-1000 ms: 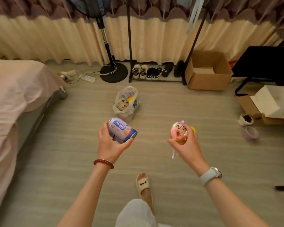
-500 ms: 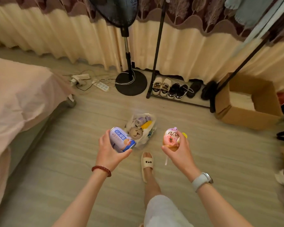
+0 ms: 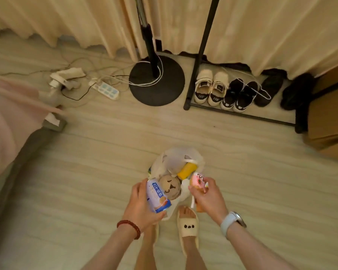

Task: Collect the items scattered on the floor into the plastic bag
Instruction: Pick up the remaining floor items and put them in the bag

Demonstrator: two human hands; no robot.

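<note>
Left hand (image 3: 140, 207) grips can (image 3: 157, 195), right hand (image 3: 207, 197) grips donut toy (image 3: 198, 181); both directly over bag (image 3: 176, 158) mouth, bag just ahead, hands equally near.

Fan base (image 3: 156, 82), power strip (image 3: 105, 90), shoes (image 3: 221, 90)

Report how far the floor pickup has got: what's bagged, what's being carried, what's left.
Done: the plastic bag on the floor already holds a round beige toy and a yellow item. In hand: the left hand carries a blue-and-white can and the right hand a pink donut toy, both above the bag. Left: drop both in; no other loose items show in this view.
</note>
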